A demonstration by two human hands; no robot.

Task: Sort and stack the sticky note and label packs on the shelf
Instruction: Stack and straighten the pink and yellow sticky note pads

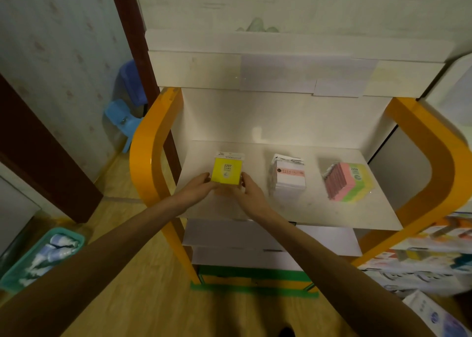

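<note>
Evidently we had both hands on the yellow sticky note pack (226,170) at the left of the white shelf (332,209), the left hand (198,187) at its lower left corner and the right hand (249,191) at its lower right corner. Our fingers were curled round the pack's lower edges, pinching it between the two hands, so neither hand was free or spread. We judged that the two-sided hold was there to square the pack up and keep it facing forward, label side up, so that its printed number could be read. Whether a single pack or a small stack sat under our fingers we could not tell, since the hands hid its base.

To the right, well apart from it, lay the white label packs (288,176), piled in one heap, and further right again the pink and green sticky note pack (343,181), in its clear wrapper and a little askew. We took the three separate spots as the sorting itself: one kind to each place, with gaps left so the piles would not mix.

The orange frame (145,158) curved round either end of the shelf and walled the piles in. On the floor at the left stood a teal basket (76,237).
</note>
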